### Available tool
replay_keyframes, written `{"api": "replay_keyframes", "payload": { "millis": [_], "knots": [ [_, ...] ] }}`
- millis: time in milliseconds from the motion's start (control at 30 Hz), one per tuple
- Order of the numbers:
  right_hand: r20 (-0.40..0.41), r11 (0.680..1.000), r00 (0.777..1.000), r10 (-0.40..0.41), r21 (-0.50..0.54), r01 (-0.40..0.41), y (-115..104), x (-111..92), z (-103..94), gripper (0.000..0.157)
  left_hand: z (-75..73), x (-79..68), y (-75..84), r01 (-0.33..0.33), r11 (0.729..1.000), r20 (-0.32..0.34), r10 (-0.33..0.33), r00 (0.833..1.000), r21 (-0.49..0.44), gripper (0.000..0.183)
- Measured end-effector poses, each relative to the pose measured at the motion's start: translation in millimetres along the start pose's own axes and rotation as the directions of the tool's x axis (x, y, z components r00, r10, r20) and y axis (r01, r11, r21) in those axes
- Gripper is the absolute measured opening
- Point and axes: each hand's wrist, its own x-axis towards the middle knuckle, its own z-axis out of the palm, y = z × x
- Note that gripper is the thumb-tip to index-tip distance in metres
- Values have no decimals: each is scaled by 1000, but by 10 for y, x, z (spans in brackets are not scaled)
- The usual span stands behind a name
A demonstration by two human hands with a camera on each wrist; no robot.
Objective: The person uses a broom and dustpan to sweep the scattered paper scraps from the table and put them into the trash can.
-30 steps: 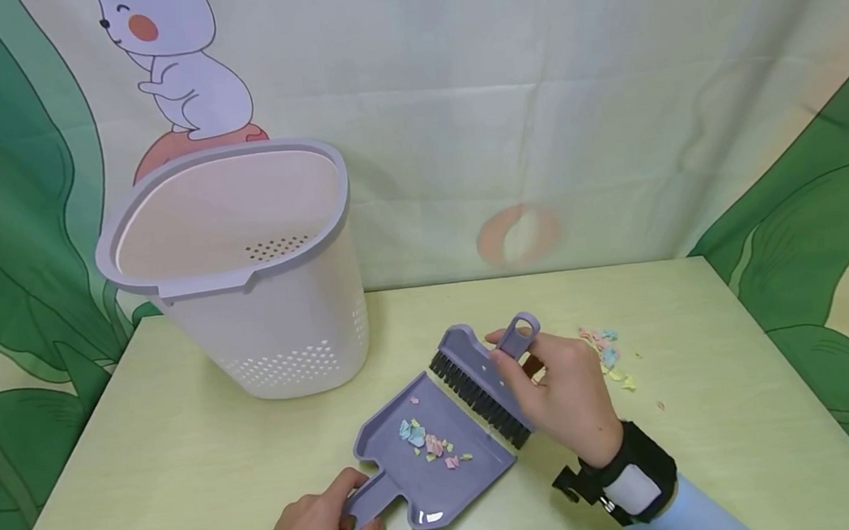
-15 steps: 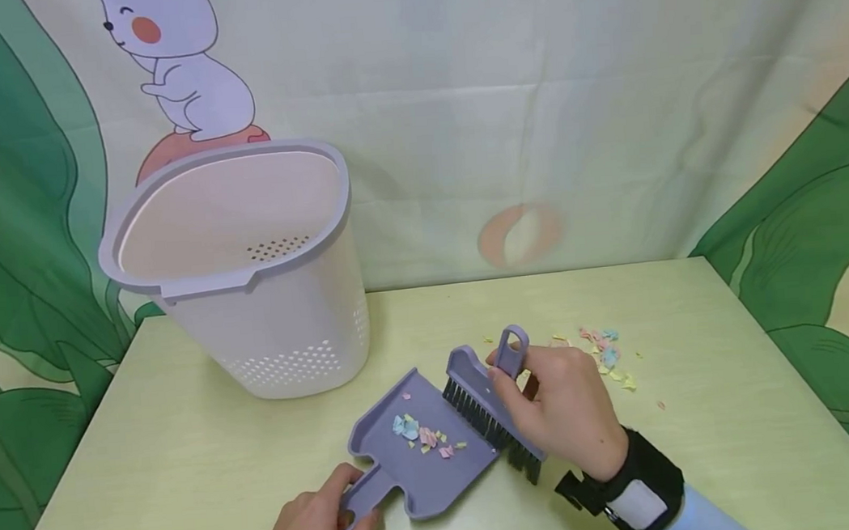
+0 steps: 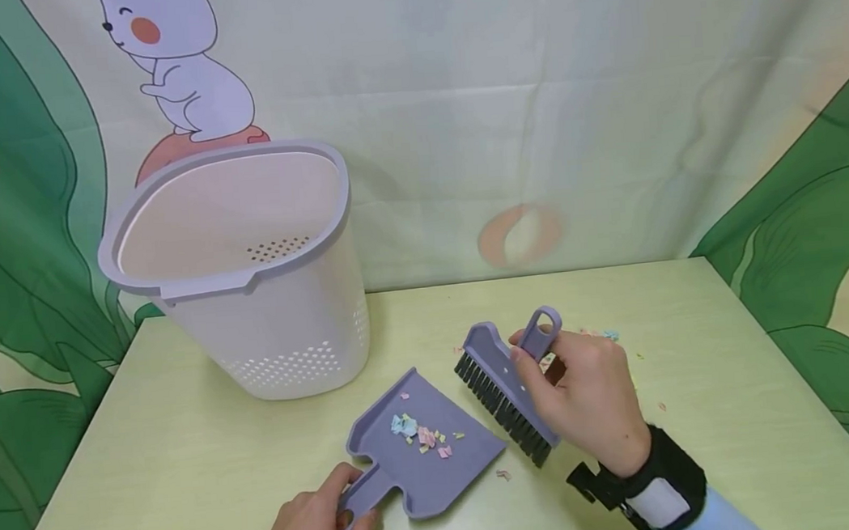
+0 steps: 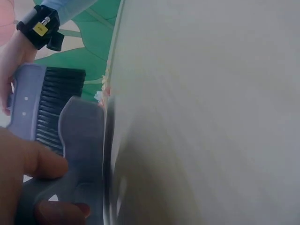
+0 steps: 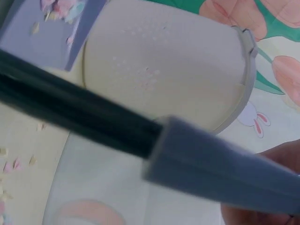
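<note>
My left hand (image 3: 316, 515) grips the handle of a purple dustpan (image 3: 448, 478) low at the table's front middle. Scraps of blue, pink and yellow paper (image 3: 424, 437) lie in the pan. With my right hand (image 3: 585, 389) I hold a purple hand brush (image 3: 500, 374) by its looped handle, black bristles (image 3: 502, 410) angled toward the pan's front lip. A gap shows between bristles and lip in the head view. In the left wrist view the brush (image 4: 28, 101) appears behind the dustpan (image 4: 84, 136). More paper scraps (image 5: 14, 164) lie on the table, partly hidden behind my right hand in the head view.
A tall white bin (image 3: 289, 322) with a purple rim stands at the table's back left. One pink scrap (image 3: 504, 475) lies just right of the dustpan. A printed curtain (image 3: 417, 136) hangs behind the table (image 3: 189, 474).
The brush first came down over the dustpan's lip, then drew back right and up, away from it. The dustpan shifted slightly left. A pink scrap now shows beside its lip.
</note>
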Motion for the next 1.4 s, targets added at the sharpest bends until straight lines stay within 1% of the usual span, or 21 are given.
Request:
{"api": "replay_keyframes", "payload": {
  "millis": [133,300,367,467,567,633,733,833,967,1033,1100,1200,1267,1400],
  "knots": [
    [26,997,998,49,-69,-47,24,-41,-24,6,-49,1,-24,-11,999,-11,11,1000,40,27],
    [41,987,991,128,-103,-123,-5,-165,-83,7,-172,9,-102,-8,996,1,8,1000,87,30],
    [55,983,988,147,-117,-140,-26,-219,-92,8,-215,6,-149,-30,995,3,29,1000,100,32],
    [75,978,983,168,-139,-157,-48,-291,-84,7,-260,1,-212,-81,991,0,81,997,111,34],
    [83,977,982,167,-146,-154,-50,-347,-42,8,-282,2,-251,-136,985,10,135,991,104,36],
    [84,981,984,155,-134,-143,-53,-374,3,7,-291,5,-265,-161,982,26,159,987,96,36],
    [84,989,988,128,-91,-121,-67,-392,102,7,-291,8,-272,-180,980,55,176,983,86,36],
    [88,992,989,120,-48,-116,-109,-381,214,8,-275,14,-262,-174,982,89,168,982,68,36],
    [106,991,986,129,11,-131,-187,-341,333,9,-247,20,-238,-176,982,105,169,980,62,35],
    [110,989,985,134,42,-140,-220,-324,359,9,-239,24,-231,-186,980,96,180,979,68,35],
    [104,988,986,134,67,-141,-239,-313,358,10,-230,25,-232,-203,977,82,197,977,70,34],
    [61,986,990,125,100,-130,-227,-295,303,11,-218,36,-235,-213,976,79,208,975,55,29],
    [25,985,992,126,115,-128,-197,-274,233,12,-211,48,-234,-206,978,87,202,976,42,25],
    [-30,984,989,142,109,-138,-84,-232,54,13,-199,66,-236,-186,982,94,182,979,33,25]
  ]
}}
